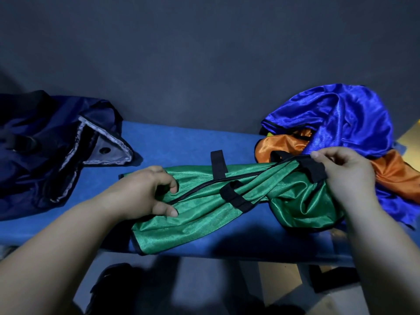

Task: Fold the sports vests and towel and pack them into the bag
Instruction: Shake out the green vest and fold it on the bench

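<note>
Left hand: my left hand (145,192) comes in from the near left with the forearm angled up across the frame, knuckles up. The fingers are curled down into the fabric, so it's gripping the left end of the shiny green sports vest with black trim (204,214).
Right hand: my right hand (345,176) reaches in from the near right, wrist bent a bit. Thumb and fingertips are pinching the black strap (316,169) at the vest's right end and holding it slightly off the surface.
Green vest: it's stretched and twisted between both hands, in the middle of the soft blue bench top (170,142). The near left corner hangs over the front edge.
Bag: the dark navy fabric bag with grey-edged flap (45,151) is slumped at the far left of the bench top, mouth open, and isn't touching the green vest.
Other vests: a glossy royal-blue vest (336,114) is heaped on a glossy orange vest (395,173) at the far right, just behind my right hand.
Towel: honestly can't tell whether that blue top is the towel or not.
</note>
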{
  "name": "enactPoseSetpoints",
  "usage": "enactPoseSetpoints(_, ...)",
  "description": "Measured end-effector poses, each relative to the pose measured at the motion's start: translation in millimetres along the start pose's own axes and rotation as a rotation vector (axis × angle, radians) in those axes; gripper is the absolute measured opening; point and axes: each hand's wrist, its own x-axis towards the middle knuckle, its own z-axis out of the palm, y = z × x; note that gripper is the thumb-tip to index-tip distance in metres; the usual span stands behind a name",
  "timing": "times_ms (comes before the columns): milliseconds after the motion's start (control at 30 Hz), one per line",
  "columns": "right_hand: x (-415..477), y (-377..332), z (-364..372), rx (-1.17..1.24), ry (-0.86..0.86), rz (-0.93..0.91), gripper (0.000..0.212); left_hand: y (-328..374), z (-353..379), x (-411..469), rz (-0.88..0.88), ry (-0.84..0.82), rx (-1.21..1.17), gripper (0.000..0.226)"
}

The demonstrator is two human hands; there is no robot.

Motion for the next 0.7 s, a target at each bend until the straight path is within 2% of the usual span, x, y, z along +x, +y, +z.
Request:
enactPoseSetpoints(200, -0.5, 0.1, -1.2, -0.007, -0.006, 0.007, 0.007, -6.0, -4.5, 0.7, -0.005, -0.040, 0.066, 0.029)
enactPoseSetpoints(333, -0.9, -0.8, -1.5, -0.002, -0.007, 0.011, 0.012, -5.7, -7.3, -1.2, -0.033, -0.006, -0.035, 0.039)
enactPoseSetpoints(433, -1.2, -1.8, -1.6, 0.005, -0.010, 0.009, 0.015, -3.6, -9.4, -2.7, -0.058, 0.022, -0.150, 0.036)
enactPoseSetpoints(567, -0.6, -1.4, -2.5, 0.003, -0.010, 0.010, 0.015, -0.9, -12.0, -4.6, -0.123, 0.099, -0.418, 0.047)
enactPoseSetpoints(700, -1.0, -1.8, -2.9, 0.007, -0.012, 0.013, 0.015, 5.5, -20.0, -9.1, -0.128, 0.137, -0.667, 0.022)
